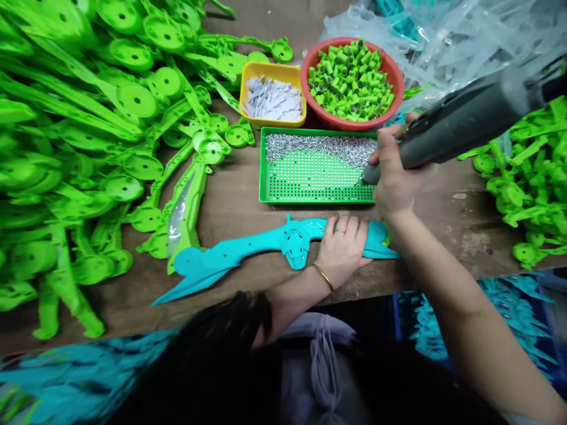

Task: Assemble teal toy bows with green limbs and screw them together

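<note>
My left hand [343, 245] is closed over the right part of a turquoise plastic toy bow [261, 238], which lies flat on the table. A raised emblem sits at the bow's middle, and a bit of bright green shows near its right end. My right hand [396, 171] grips the front end of a grey electric screwdriver [465, 118], tilted with its tip down to the left. That tip is at the right side of a green perforated tray [305, 177]; I cannot tell whether it touches. Small silver screws [319, 146] lie heaped along the tray's far side.
Bright green plastic parts [137, 100] are piled high on the left, with more green parts [514, 183] on the right. Behind the tray stand a yellow box [302, 109] of white strips and a red bowl [354, 125] of green cylinders. Translucent parts [465, 41] fill the back right.
</note>
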Tool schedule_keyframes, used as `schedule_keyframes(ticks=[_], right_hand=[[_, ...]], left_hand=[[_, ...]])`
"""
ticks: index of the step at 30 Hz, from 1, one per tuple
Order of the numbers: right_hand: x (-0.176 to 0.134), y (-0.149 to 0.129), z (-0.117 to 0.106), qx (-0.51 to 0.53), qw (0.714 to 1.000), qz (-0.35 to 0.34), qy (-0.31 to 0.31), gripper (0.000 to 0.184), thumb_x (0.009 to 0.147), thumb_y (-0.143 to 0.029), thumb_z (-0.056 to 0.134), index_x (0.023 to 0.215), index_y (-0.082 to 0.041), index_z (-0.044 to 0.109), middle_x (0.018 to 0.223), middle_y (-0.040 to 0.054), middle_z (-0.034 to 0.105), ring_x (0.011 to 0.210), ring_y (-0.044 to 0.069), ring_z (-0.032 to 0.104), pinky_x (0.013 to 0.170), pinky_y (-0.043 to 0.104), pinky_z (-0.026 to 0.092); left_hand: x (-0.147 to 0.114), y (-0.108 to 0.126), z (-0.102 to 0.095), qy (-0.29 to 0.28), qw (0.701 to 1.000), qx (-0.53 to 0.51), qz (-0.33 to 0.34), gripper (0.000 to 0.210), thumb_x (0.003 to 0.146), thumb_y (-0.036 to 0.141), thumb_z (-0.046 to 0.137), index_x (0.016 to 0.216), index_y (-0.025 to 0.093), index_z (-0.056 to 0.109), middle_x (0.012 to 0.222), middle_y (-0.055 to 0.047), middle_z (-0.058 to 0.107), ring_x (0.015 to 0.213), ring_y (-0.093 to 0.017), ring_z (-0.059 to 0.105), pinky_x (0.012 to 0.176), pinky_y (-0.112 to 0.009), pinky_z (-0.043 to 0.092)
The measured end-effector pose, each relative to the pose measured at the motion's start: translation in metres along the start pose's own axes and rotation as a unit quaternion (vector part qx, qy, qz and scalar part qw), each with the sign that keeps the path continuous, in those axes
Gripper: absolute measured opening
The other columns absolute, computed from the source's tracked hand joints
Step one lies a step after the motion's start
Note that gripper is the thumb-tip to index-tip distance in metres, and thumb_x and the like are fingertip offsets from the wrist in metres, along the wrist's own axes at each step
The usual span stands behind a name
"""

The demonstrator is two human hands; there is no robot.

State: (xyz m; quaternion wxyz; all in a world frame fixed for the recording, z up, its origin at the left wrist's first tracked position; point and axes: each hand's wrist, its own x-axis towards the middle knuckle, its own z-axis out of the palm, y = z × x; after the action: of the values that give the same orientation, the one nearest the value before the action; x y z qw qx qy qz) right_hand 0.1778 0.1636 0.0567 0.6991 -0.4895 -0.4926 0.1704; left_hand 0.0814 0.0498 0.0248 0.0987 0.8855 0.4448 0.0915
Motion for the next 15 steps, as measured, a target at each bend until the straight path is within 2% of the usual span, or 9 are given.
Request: schedule_keyframes(ticks=[3, 7, 11, 15], right_hand=[[-0.007, 0.016, 0.003, -0.007, 1.0, -0.012, -0.016, 0.019, 0.083, -0.039, 0.062, 0.094, -0.024, 0.057, 0.081, -0.0021, 0.059, 0.051, 0.01, 0.057, 0.053, 0.03, 0.054], [-0.011, 0.018, 0.001, 0.018, 0.999, -0.016, -0.021, 0.024, 0.083, -0.038, 0.062, 0.104, -0.026, 0.058, 0.08, -0.0033, 0.056, 0.055, 0.012, 0.062, 0.053, 0.029, 0.055], [-0.009, 0.014, 0.001, 0.041, 0.998, -0.015, -0.051, 0.016, 0.081, -0.037, 0.066, 0.088, -0.024, 0.06, 0.076, -0.0044, 0.056, 0.051, 0.009, 0.058, 0.057, 0.03, 0.056], [-0.011, 0.014, -0.001, 0.024, 0.997, -0.006, -0.071, 0.019, 0.08, -0.042, 0.066, 0.08, -0.024, 0.059, 0.074, -0.0036, 0.057, 0.061, 0.013, 0.063, 0.068, 0.036, 0.06]], left_hand=[[0.0, 0.001, 0.0, 0.006, 1.0, 0.0, 0.004, 0.074, 0.076, 0.054, 0.07, 0.129, 0.006, 0.051, 0.116, -0.014, 0.06, 0.109, -0.03, 0.052, 0.101, -0.044, 0.037], [-0.001, 0.001, 0.001, 0.011, 1.0, 0.0, 0.007, 0.073, 0.077, 0.053, 0.069, 0.13, 0.006, 0.051, 0.118, -0.015, 0.06, 0.11, -0.029, 0.052, 0.101, -0.044, 0.037], [-0.001, 0.0, 0.002, 0.003, 1.0, 0.002, 0.01, 0.074, 0.078, 0.054, 0.068, 0.131, 0.005, 0.05, 0.118, -0.015, 0.059, 0.108, -0.029, 0.052, 0.101, -0.045, 0.037], [-0.001, -0.001, 0.003, -0.008, 1.0, 0.011, 0.015, 0.078, 0.078, 0.056, 0.067, 0.132, 0.004, 0.048, 0.118, -0.016, 0.059, 0.106, -0.029, 0.052, 0.101, -0.046, 0.037]])
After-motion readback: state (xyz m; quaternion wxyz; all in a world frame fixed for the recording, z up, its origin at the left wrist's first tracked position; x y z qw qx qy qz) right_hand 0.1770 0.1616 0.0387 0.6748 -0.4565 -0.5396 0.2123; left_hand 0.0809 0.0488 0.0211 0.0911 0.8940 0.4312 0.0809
